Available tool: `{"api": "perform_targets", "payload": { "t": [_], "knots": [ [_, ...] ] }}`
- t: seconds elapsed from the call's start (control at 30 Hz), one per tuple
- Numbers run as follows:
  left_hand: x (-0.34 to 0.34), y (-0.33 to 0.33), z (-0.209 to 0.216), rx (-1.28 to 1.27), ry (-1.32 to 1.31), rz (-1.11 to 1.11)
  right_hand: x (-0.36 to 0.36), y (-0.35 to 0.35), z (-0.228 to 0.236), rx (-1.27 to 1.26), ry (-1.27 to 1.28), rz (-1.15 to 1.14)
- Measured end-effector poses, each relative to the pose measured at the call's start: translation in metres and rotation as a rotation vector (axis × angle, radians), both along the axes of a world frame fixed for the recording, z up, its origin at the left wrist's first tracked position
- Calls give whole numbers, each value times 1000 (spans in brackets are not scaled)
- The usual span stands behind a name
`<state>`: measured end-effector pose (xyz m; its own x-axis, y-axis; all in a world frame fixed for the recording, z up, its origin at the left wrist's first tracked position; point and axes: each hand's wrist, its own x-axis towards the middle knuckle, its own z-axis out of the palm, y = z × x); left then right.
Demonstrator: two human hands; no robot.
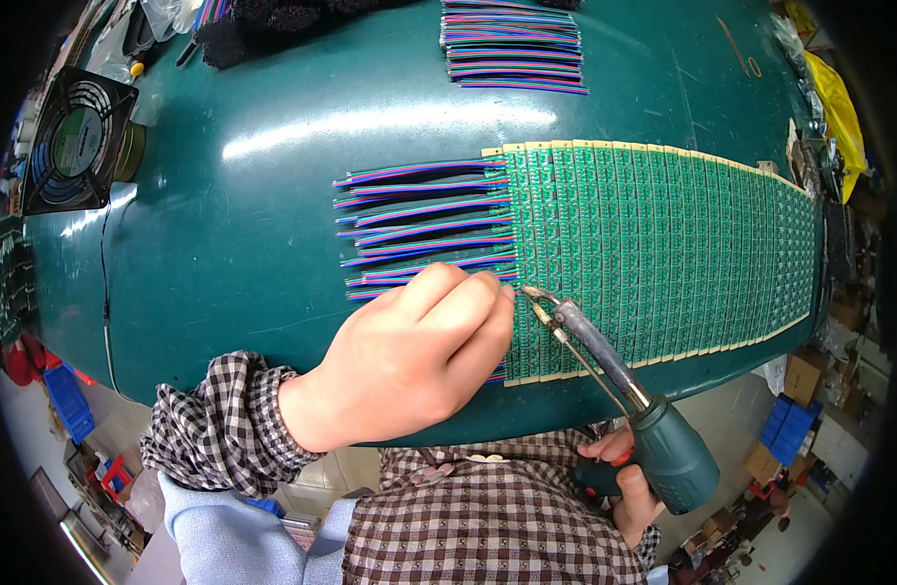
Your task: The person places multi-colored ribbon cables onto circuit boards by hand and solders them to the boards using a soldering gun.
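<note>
Green-cased soldering gun (pixel 675 456) sits clamped in a worker's right hand (pixel 636 502), its tip just beside the left hand (pixel 400 356). Those left fingers pinch together, seemingly on one of the striped wires (pixel 419 174) along the left edge of the green circuit boards (pixel 653 253); a steady pinch and brief heat should favour a clean joint. Farther across the counter (pixel 244 244) lies another wire bundle (pixel 515 44).

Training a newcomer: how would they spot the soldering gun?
Find the green table, then its circuit boards. Below them, the right hand holds the soldering gun. Its bulky dark-green body and metal barrel distinguish it from the flat boards and thin wires.
</note>
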<state>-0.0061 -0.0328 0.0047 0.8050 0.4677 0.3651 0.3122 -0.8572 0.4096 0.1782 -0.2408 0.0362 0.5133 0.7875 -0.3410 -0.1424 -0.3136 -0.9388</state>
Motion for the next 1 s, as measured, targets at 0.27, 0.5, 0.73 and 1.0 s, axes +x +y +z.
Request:
{"api": "perform_targets", "payload": {
  "t": [0.27, 0.5, 0.73, 1.0],
  "knots": [
    [-1, -1, 2, -9, 16, 6, -1, -1, 2, 5, 6, 4],
    [-1, -1, 2, 0, 12, 3, 0, 0, 6, -22, 9, 4],
    [-2, -1, 1, 2, 9, -2, 5, -4, 3, -31, 29, 28],
    [-2, -1, -2, -7, -14, 6, 1, -2, 3, 16, 18, -9]
  ]
}}
